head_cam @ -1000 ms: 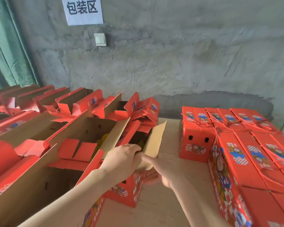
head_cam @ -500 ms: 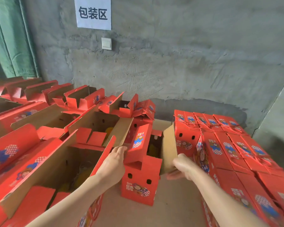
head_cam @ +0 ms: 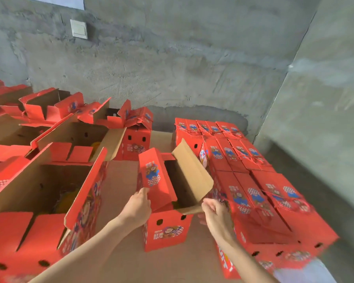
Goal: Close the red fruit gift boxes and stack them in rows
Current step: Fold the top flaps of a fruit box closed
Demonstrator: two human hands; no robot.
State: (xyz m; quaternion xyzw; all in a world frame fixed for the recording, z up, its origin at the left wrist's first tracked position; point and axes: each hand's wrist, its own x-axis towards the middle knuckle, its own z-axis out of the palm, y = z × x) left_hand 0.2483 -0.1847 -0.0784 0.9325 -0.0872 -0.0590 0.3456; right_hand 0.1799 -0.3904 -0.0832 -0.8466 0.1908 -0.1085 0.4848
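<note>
An open red gift box (head_cam: pixel 168 231) stands on the brown surface in the middle, between the open boxes on the left and the closed ones on the right. Its left red flap (head_cam: pixel 153 176) and right cardboard-brown flap (head_cam: pixel 192 172) stand up. My left hand (head_cam: pixel 138 207) holds the near end of the left flap. The near corner of the right flap is pinched by my right hand (head_cam: pixel 215 213). Yellow fruit shows faintly inside.
Rows of closed red boxes (head_cam: pixel 251 193) are stacked at the right, up to the concrete wall (head_cam: pixel 192 58). Several open boxes (head_cam: pixel 55 180) with raised flaps fill the left side. A brown surface (head_cam: pixel 121 180) lies between the groups.
The box has been pulled nearer and to the right, away from the open boxes. Both hands came along with it, still on its flaps. The view swung right.
</note>
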